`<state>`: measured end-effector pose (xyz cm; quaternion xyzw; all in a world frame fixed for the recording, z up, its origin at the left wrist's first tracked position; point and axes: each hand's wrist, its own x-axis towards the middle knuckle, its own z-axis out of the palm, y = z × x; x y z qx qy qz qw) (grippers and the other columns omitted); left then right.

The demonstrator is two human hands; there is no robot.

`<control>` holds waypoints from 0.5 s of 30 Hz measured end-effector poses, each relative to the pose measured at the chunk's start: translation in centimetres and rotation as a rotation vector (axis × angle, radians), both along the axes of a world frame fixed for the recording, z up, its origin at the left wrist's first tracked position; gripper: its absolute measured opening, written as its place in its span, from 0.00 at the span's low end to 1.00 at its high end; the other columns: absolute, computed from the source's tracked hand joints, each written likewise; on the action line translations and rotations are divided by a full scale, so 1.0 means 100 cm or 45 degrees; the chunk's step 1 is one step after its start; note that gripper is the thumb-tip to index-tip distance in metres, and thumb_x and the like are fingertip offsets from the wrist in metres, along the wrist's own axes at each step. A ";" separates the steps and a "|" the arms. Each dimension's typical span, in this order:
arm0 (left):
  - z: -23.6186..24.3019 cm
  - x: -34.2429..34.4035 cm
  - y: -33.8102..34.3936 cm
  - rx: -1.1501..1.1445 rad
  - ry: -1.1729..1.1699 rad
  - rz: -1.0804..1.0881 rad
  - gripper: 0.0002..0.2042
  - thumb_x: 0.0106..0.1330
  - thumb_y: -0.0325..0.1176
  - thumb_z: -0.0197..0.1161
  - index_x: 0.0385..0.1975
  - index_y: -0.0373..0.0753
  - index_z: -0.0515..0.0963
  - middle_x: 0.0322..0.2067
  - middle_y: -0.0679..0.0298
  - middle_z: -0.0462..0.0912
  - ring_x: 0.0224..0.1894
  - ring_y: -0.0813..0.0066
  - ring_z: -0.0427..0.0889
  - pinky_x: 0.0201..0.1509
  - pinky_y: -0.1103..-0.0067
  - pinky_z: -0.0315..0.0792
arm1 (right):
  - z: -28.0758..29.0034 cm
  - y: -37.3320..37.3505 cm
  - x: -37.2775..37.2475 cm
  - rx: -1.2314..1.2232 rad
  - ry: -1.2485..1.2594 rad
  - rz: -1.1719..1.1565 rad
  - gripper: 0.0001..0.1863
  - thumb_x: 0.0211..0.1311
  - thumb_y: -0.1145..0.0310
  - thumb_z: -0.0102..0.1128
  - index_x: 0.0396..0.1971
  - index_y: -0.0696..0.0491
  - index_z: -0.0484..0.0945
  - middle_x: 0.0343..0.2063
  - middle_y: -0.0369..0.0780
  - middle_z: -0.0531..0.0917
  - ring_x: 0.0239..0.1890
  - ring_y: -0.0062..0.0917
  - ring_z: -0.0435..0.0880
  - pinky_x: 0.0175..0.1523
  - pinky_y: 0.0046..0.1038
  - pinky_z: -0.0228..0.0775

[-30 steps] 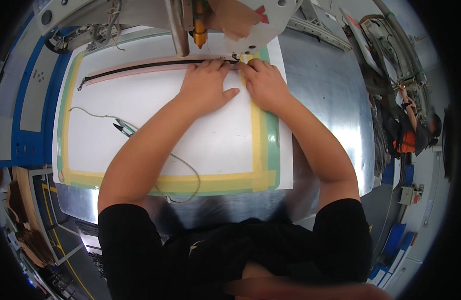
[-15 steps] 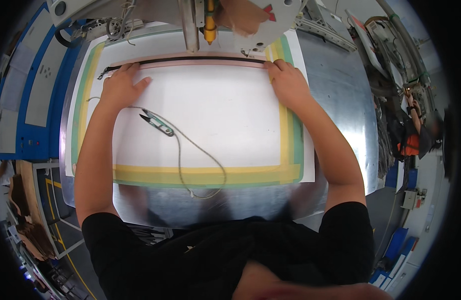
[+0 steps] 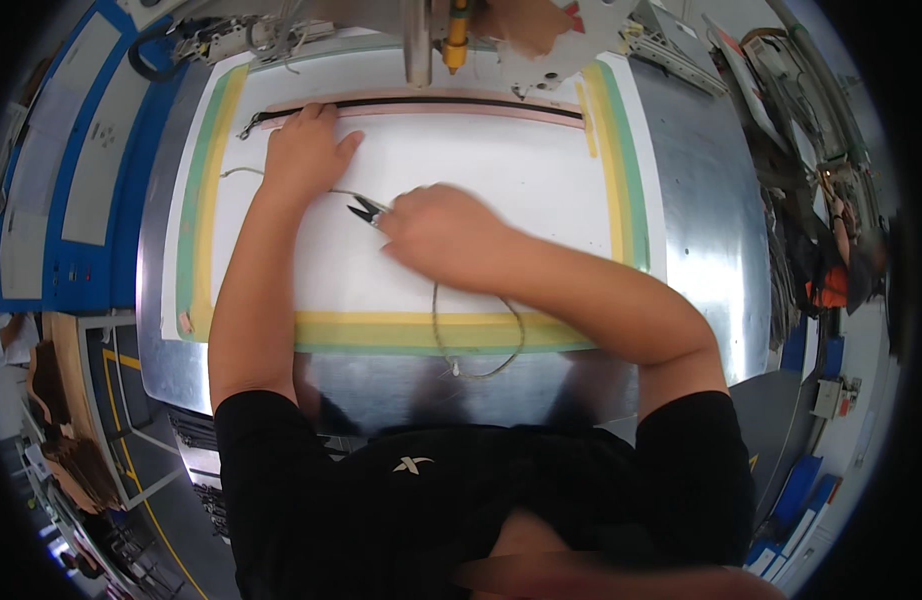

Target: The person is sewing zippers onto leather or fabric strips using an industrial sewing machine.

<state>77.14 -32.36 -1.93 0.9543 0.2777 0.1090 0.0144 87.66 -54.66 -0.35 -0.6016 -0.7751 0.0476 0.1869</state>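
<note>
While your left hand point(image 3: 303, 162) lies over the near-left stretch of the black strap point(image 3: 461, 101), your right hand point(image 3: 436, 236) is well apart from it, around a pair of snips point(image 3: 364, 210) in the middle of the white sheet point(image 3: 551, 210). Your left thumb stands apart from its fingers, whose tips rest on the strap; that light cover probably serves to keep the strap from sliding, since nothing else visibly pins that end. Your right fingers look clamped on the handle of the snips, blurred as they are, with the dark blades pointing out toward your left, clear of your skin.

The strap lies along a pink strip point(image 3: 376, 113), near the far side of the sheet, and seems laid along it so that it runs straight. A metal clasp point(image 3: 249, 126) hangs past its left end, beyond the strip, perhaps so that the hard part does not lift the strap. A thin cord point(image 3: 523, 325) loops off the near edge; you cannot tell here whether it is tied to the snips. Yellow tape point(image 3: 617, 200) and green tape point(image 3: 636, 215) border the sheet, likely to hold it to the metal counter point(image 3: 716, 215) beneath.
</note>
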 end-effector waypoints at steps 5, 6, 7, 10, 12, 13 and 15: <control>-0.001 0.008 -0.005 0.000 -0.062 -0.038 0.27 0.70 0.49 0.65 0.60 0.34 0.79 0.60 0.52 0.81 0.60 0.50 0.81 0.61 0.57 0.75 | -0.001 0.009 -0.023 -0.008 -0.210 -0.050 0.07 0.62 0.72 0.57 0.34 0.62 0.79 0.29 0.47 0.85 0.34 0.41 0.87 0.43 0.39 0.80; -0.002 0.008 -0.006 0.000 -0.061 -0.017 0.27 0.69 0.49 0.66 0.60 0.35 0.79 0.60 0.52 0.80 0.61 0.50 0.80 0.61 0.57 0.74 | 0.001 0.003 -0.019 -0.104 -0.164 -0.061 0.08 0.63 0.72 0.57 0.35 0.62 0.79 0.32 0.47 0.85 0.34 0.41 0.87 0.44 0.39 0.81; -0.002 0.008 -0.008 -0.011 -0.050 0.005 0.27 0.69 0.49 0.66 0.60 0.35 0.79 0.60 0.52 0.80 0.61 0.50 0.80 0.60 0.56 0.74 | 0.003 -0.002 -0.014 -0.216 -0.119 -0.073 0.08 0.64 0.73 0.57 0.37 0.61 0.79 0.34 0.47 0.85 0.35 0.41 0.87 0.44 0.40 0.81; -0.006 0.009 -0.015 0.009 -0.136 -0.025 0.26 0.70 0.47 0.65 0.62 0.36 0.78 0.60 0.47 0.79 0.60 0.45 0.79 0.63 0.56 0.72 | 0.008 -0.037 0.014 -0.151 0.211 -0.132 0.10 0.67 0.74 0.56 0.44 0.61 0.80 0.42 0.47 0.84 0.36 0.41 0.87 0.44 0.40 0.82; -0.008 0.014 -0.018 0.025 -0.176 -0.086 0.26 0.70 0.48 0.66 0.62 0.37 0.78 0.60 0.50 0.79 0.62 0.47 0.77 0.65 0.56 0.71 | 0.011 -0.059 0.044 0.038 0.285 -0.300 0.14 0.69 0.75 0.55 0.53 0.57 0.80 0.46 0.46 0.83 0.37 0.38 0.86 0.43 0.38 0.81; -0.009 0.016 -0.019 0.051 -0.207 -0.146 0.27 0.69 0.49 0.67 0.62 0.38 0.79 0.60 0.52 0.79 0.64 0.49 0.76 0.66 0.56 0.69 | 0.012 -0.067 0.062 -0.021 0.430 -0.474 0.16 0.70 0.75 0.55 0.55 0.57 0.79 0.46 0.46 0.83 0.37 0.37 0.86 0.45 0.37 0.80; -0.010 0.021 -0.021 0.027 -0.191 -0.173 0.26 0.70 0.48 0.67 0.62 0.38 0.79 0.60 0.52 0.79 0.64 0.49 0.76 0.67 0.56 0.68 | 0.011 -0.076 0.101 -0.098 0.658 -0.882 0.17 0.70 0.74 0.57 0.56 0.58 0.79 0.47 0.48 0.83 0.45 0.42 0.84 0.54 0.41 0.77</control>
